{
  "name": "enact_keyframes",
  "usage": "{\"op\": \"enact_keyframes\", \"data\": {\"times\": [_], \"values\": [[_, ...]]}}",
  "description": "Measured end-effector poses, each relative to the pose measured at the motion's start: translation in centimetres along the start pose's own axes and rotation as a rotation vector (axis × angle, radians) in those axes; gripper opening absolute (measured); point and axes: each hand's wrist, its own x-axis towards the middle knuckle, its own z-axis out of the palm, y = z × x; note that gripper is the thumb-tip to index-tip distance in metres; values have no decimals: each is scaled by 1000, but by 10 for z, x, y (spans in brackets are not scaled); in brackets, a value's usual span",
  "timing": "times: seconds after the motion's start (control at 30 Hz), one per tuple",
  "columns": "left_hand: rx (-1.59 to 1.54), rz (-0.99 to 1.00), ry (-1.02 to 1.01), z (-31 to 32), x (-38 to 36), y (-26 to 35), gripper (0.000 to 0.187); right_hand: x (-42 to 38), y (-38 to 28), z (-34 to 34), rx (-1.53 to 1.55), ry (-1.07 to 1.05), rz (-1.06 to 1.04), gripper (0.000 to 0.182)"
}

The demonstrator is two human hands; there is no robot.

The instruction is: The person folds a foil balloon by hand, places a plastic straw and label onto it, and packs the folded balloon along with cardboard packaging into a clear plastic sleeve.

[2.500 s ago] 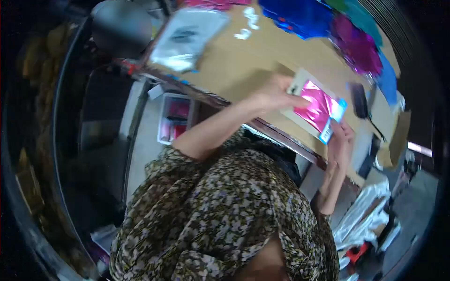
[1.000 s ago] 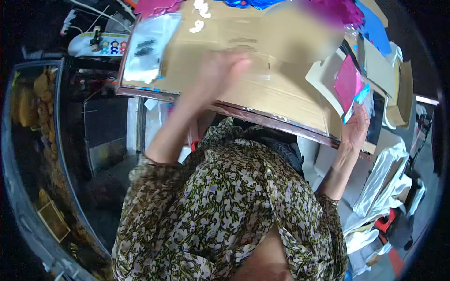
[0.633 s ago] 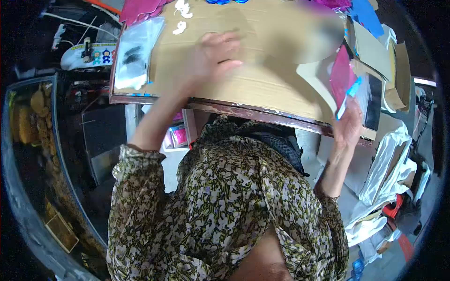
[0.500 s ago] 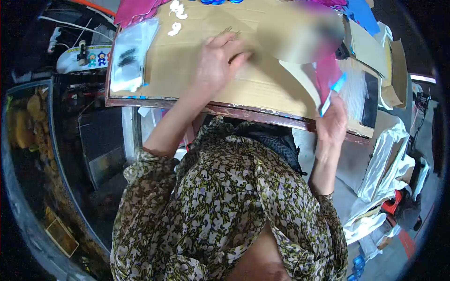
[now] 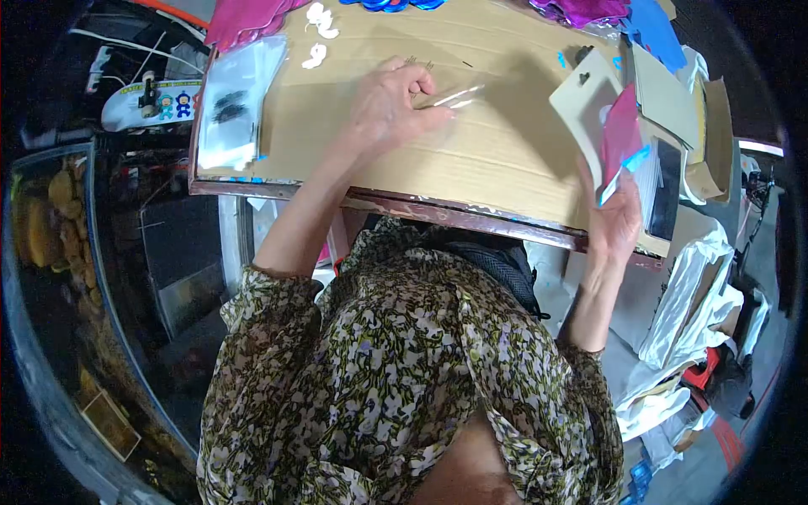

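My right hand (image 5: 617, 220), at the right front edge of the table, has its fingers closed round the lower end of a cream card (image 5: 581, 105) with a hang hole. A pink piece (image 5: 621, 130) and a bright blue strip (image 5: 637, 160) lie against that card in the same grip. Over the middle of the cardboard, my left hand (image 5: 387, 109) has curled fingers and a stretched thumb. Between them runs a shiny clear plastic strip (image 5: 461, 95), partly smeared by motion. Thin brown marks or pieces (image 5: 418, 62) show just beyond this hand.
Cardboard (image 5: 497, 151) covers the tabletop. Clear plastic bags (image 5: 236, 109) lie at left, white pieces (image 5: 320, 21) and pink pieces (image 5: 252, 18) behind them. Shiny blue items (image 5: 391, 4) and purple ones (image 5: 589, 8) sit at the back. Cream cards (image 5: 665, 93) are stacked at right.
The right hand has moved slightly right with the card, whose hang hole now shows. A clear strip now appears at the left hand. A blurred patch over the cardboard is gone.
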Motion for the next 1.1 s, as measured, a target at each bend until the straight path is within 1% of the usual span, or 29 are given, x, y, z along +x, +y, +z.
{"op": "enact_keyframes", "data": {"times": [0.03,0.1,0.13,0.2,0.27,0.3,0.43,0.5,0.57,0.7,0.8,0.9,0.97,1.1], "values": [[-11,11,0,0,0,-1,43,5,-7,-10,-6,-5,-7,51],[-22,23,2,1,1,-1,40,6,-12,-5,-12,-13,-14,49],[-25,-8,7,2,1,0,39,3,-14,1,-46,-39,-19,45],[-30,-37,9,4,0,2,37,-1,-9,9,-80,-59,-25,42],[-25,-47,20,6,-1,5,38,1,2,8,-90,-54,1,34],[-27,-46,20,5,-2,7,38,0,4,12,-63,-130,26,30],[-29,6,33,3,-7,7,36,-1,9,18,-58,-64,65,26],[-31,22,21,4,-8,5,35,-1,9,18,-60,-55,69,25],[-97,32,6,3,-9,4,32,-1,9,17,-64,-44,71,24],[-103,52,23,4,-10,4,29,1,10,19,-126,-64,103,25],[-62,4,0,1,-11,13,26,-1,13,28,-161,-64,123,27],[-28,-12,24,3,-13,16,24,0,14,31,-198,-71,153,30],[-22,84,111,9,-12,9,23,5,16,25,-216,-89,176,28],[-79,53,97,9,-12,10,23,7,17,29,-248,-85,187,27]]}}
